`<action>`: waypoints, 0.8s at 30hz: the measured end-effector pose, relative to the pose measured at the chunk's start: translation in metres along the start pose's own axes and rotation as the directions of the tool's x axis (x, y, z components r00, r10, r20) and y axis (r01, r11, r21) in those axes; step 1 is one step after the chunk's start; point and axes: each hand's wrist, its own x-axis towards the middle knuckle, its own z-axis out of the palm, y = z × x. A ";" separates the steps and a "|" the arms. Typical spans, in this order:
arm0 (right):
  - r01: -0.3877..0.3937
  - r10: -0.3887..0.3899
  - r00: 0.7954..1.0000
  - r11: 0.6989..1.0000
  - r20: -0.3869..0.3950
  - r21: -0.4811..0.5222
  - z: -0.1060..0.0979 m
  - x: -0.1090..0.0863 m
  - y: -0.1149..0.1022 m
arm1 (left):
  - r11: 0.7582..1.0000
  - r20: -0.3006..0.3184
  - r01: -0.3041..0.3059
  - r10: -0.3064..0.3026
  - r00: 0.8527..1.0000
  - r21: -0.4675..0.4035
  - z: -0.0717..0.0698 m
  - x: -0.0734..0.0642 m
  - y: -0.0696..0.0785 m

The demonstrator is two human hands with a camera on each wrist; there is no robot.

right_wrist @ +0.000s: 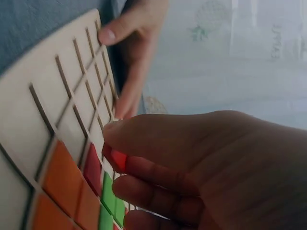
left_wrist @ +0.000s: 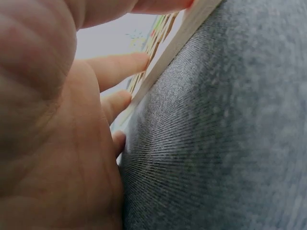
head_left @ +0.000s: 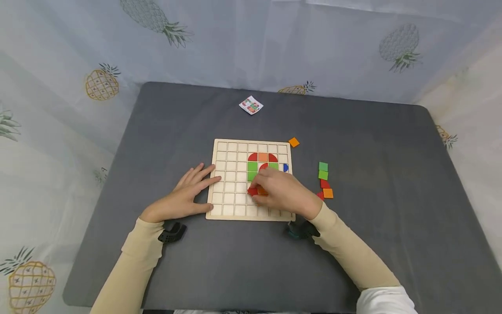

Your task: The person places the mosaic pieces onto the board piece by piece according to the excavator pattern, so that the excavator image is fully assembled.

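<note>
A person's right hand (head_left: 284,187), at the center of the head view, pinches a small red tile (right_wrist: 115,159) between thumb and bent fingers over a gridded wooden board (head_left: 228,186). The fingers partly cover the piece, so its full outline, and whether it touches the board, cannot be made out. Thin and smooth-faced, it looks light, stiff and hard to break, though likely to slip; the surest hold would seem to be by two opposite edges, with fingertips clear of the underside. Near the pinch, toward the lower left of the right-wrist view, a darker red tile (right_wrist: 93,168) and orange tiles (right_wrist: 63,182) sit in the grid, with green tiles (head_left: 252,166) in squares higher in the head view and a blue piece (head_left: 286,167) at the grid's right side. Left of center, the left hand (head_left: 182,194) holds nothing, its fingers spread and reaching onto the board's left edge. An orange square (head_left: 294,142) lies just beside the board's upper right corner; more loose tiles (head_left: 323,175) run down the table (head_left: 219,261) right of center. A picture card (head_left: 251,105) rests at upper center, before a pineapple-print curtain (head_left: 251,52).
</note>
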 end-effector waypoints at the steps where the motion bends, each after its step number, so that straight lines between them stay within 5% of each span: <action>1: 0.000 0.001 1.000 1.000 0.010 -0.014 0.002 0.000 -0.001 | 1.000 0.002 0.000 0.000 1.000 0.002 0.000 0.001 0.000; 12: -0.007 0.009 1.000 0.994 0.016 -0.113 0.012 0.001 -0.010 | 1.000 -0.003 0.006 -0.006 1.000 -0.011 0.000 0.002 0.002; 17: -0.005 0.005 1.000 0.999 0.000 -0.049 0.011 0.002 -0.007 | 1.000 0.002 0.009 -0.009 1.000 -0.008 -0.001 0.002 0.003; 24: 0.098 -0.098 0.995 0.995 0.011 -0.011 0.013 0.005 -0.004 | 1.000 -0.002 0.011 -0.011 1.000 -0.001 0.000 0.001 0.003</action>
